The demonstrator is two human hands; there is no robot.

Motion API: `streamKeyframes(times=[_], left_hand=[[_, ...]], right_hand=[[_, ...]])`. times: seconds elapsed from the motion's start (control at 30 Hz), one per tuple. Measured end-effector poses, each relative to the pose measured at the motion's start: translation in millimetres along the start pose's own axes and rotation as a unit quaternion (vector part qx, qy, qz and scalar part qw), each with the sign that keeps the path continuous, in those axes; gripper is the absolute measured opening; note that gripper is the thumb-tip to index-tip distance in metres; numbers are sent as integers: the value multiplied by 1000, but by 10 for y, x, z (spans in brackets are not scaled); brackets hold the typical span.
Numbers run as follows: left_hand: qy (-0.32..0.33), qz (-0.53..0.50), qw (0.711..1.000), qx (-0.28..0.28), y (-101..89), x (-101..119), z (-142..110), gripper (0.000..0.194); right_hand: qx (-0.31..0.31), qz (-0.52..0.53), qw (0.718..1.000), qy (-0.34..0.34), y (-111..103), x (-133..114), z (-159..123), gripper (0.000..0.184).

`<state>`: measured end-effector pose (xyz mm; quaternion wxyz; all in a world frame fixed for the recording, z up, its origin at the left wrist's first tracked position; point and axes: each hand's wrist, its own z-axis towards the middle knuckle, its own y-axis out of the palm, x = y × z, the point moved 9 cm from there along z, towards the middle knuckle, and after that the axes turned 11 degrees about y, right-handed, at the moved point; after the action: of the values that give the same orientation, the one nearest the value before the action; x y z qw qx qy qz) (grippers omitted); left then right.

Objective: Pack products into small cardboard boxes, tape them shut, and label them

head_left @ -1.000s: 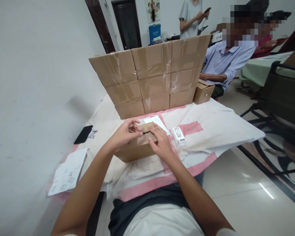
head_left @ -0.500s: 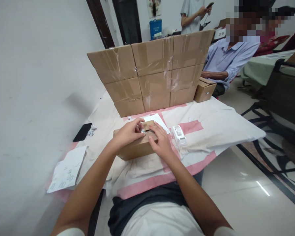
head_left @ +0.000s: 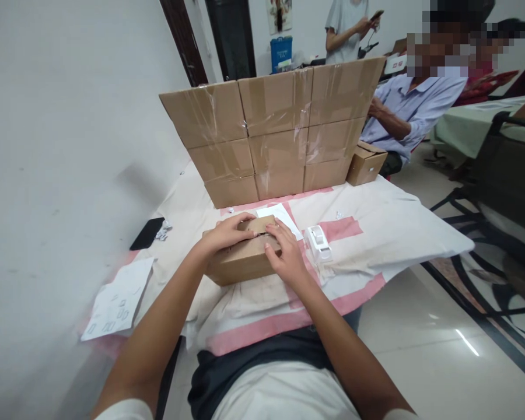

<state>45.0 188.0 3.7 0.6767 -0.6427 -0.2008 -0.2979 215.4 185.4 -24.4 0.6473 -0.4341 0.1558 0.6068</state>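
A brown cardboard box (head_left: 240, 267) stands on the cloth-covered table in front of me. My left hand (head_left: 230, 233) lies flat on its top, fingers stretched toward the seam between the flaps. On the right part of the top rests my right hand (head_left: 284, 248), fingers and thumb apart, the fingertips touching the flap by the seam. Nothing is gripped in either hand. Just right of the box sits a white tape dispenser (head_left: 318, 242). A white paper sheet (head_left: 282, 217) lies behind the box, partly covered by it.
A wall of taped cardboard boxes (head_left: 275, 131) rises at the table's back, with a small carton (head_left: 366, 164) beside it. At the left are a black phone (head_left: 147, 233), crumpled scraps (head_left: 164, 230) and a marked paper (head_left: 120, 300). A person (head_left: 420, 111) sits beyond the right corner.
My left fingers, curled around something small and shiny at the seam before, have flattened onto the box top. My right hand has stayed almost in place. The seated person's hand has risen.
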Motion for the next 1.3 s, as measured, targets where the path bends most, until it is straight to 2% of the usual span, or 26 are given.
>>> streamKeyframes(times=[0.1, 0.27, 0.4, 0.6, 0.7, 0.77, 0.83, 0.87, 0.93, 1.0, 1.07, 1.13, 1.23, 1.3], left_hand=[[11, 9, 1000, 14, -12, 2, 30, 42], [-55, 40, 998, 3, 21, -84, 12, 41], [-57, 45, 997, 2, -4, -93, -56, 42], [-29, 86, 996, 11, -158, -205, -247, 47], [-26, 104, 994, 9, -266, -328, -367, 48], [-25, 124, 992, 6, -332, -412, -439, 49], [-22, 150, 988, 7, -381, -482, -488, 51], [-20, 162, 987, 8, -395, -510, -501, 52], [-16, 177, 984, 10, -399, -555, -504, 54], [-18, 186, 982, 10, -383, -596, -490, 56], [-21, 191, 981, 12, -371, -623, -474, 56], [-21, 191, 981, 19, -370, -628, -468, 56], [-18, 181, 983, 30, -378, -608, -482, 57], [-15, 178, 983, 33, -386, -593, -487, 56]], right_hand=[[6, 19, 1000, 2, 0, 4, -4, 32], [24, 63, 997, 24, 7, 21, -13, 28], [22, 106, 993, 51, 64, 50, -15, 27], [-27, 162, 985, 45, 389, -42, -49, 29], [-83, 229, 969, 45, 558, -14, -70, 49], [-113, 278, 950, 87, 572, 154, -63, 58], [-85, 273, 945, 159, 428, 449, -48, 55], [-53, 240, 951, 187, 302, 593, -46, 51], [-10, 128, 973, 190, 73, 740, -44, 46], [-24, 6, 986, 165, 16, 770, -37, 49], [-36, -52, 980, 190, 53, 863, -22, 54], [-14, -38, 966, 254, 82, 1025, 11, 46], [26, 41, 952, 304, 129, 1227, 93, 16], [47, 107, 945, 306, 147, 1329, 134, 24]])
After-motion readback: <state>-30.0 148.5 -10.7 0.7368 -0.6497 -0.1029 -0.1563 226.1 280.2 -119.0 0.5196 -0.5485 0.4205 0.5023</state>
